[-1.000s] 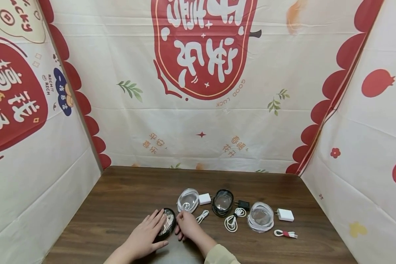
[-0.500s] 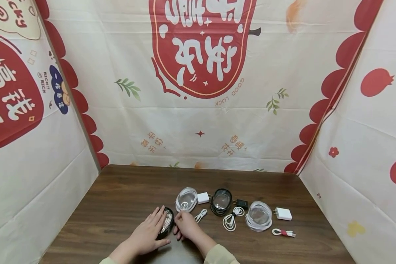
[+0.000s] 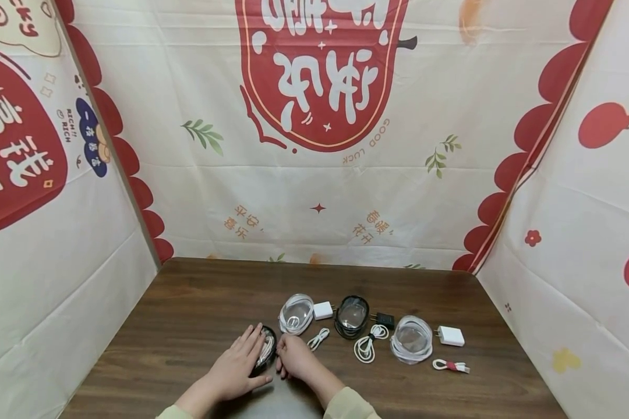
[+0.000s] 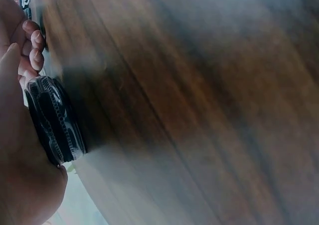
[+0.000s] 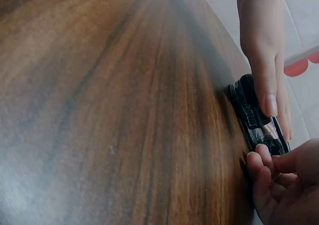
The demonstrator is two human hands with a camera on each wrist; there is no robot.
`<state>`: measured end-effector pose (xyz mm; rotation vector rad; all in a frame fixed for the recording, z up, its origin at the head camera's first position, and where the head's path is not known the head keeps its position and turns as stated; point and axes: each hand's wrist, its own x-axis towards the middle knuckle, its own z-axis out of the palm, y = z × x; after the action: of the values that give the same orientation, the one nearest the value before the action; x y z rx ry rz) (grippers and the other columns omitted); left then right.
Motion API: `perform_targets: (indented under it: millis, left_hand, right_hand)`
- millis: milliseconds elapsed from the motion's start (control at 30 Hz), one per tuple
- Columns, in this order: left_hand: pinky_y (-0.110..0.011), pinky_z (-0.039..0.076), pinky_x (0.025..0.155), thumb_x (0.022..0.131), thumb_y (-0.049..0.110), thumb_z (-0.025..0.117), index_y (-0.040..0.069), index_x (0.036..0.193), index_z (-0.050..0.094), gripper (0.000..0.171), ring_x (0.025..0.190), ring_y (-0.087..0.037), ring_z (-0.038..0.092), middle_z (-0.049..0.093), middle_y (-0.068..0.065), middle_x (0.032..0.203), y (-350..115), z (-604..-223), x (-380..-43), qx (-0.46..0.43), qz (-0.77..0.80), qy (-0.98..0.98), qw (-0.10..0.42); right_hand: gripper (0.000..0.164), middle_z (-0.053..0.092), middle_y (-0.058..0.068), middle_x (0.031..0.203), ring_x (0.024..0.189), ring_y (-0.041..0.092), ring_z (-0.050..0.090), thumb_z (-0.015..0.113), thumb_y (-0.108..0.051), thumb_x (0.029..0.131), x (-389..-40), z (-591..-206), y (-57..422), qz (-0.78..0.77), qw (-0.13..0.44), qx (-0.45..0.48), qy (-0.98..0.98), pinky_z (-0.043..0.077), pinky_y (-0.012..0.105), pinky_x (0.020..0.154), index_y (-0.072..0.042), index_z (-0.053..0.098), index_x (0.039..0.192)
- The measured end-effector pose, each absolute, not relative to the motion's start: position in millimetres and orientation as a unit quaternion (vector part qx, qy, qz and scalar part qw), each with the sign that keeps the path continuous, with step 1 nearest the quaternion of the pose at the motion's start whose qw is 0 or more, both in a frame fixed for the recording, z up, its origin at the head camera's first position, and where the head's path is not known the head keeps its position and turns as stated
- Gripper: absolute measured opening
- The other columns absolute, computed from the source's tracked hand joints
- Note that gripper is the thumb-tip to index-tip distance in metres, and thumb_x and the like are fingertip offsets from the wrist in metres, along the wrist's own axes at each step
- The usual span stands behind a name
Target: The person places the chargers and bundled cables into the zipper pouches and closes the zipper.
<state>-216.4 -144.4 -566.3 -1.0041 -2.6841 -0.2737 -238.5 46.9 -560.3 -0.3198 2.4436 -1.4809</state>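
Observation:
A round black-rimmed zip case (image 3: 265, 351) with a clear top lies on the table, a pale cable showing through it. My left hand (image 3: 231, 366) rests across its left side, fingers straight over the top, thumb stretched along the near side. In the left wrist view, the zipped side wall of the case (image 4: 56, 121) faces the camera. At the case's right edge is my right hand (image 3: 296, 357). Its thumb and forefinger pinch at the rim in the right wrist view, beside the case's dark side (image 5: 247, 108); the pinched spot itself is hidden by the fingers.
To the right on the brown table (image 3: 199, 291) lie a clear white-rimmed case (image 3: 296, 314), a black-rimmed case (image 3: 352, 317) and another white-rimmed one (image 3: 412, 340). Between and beside them are white chargers (image 3: 451, 336), a black charger (image 3: 385, 320) and bundled white cables (image 3: 365, 348).
The head view has shifted slightly. Both hands stay at the black case in nearly the same pose, and the other things have not moved.

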Motion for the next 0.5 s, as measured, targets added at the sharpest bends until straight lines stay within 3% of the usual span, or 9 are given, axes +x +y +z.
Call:
perform_targets:
  millis: [500]
  left_hand:
    - [-0.052,0.038,0.104,0.088,0.061,0.058,-0.008,0.141,0.042,0.089,0.137,-0.043,0.032,0.033,-0.025,0.151,-139.0,-568.2,-217.6,-0.305,-0.109,-0.940,0.107]
  right_hand:
    - [0.008,0.060,0.008,0.058,0.039,0.012,0.050,0.053,-0.001,0.095,-233.1,-563.1,46.7,-0.557,0.104,-0.075,0.820,0.041,0.025,0.034,-0.002,0.056,0.088]
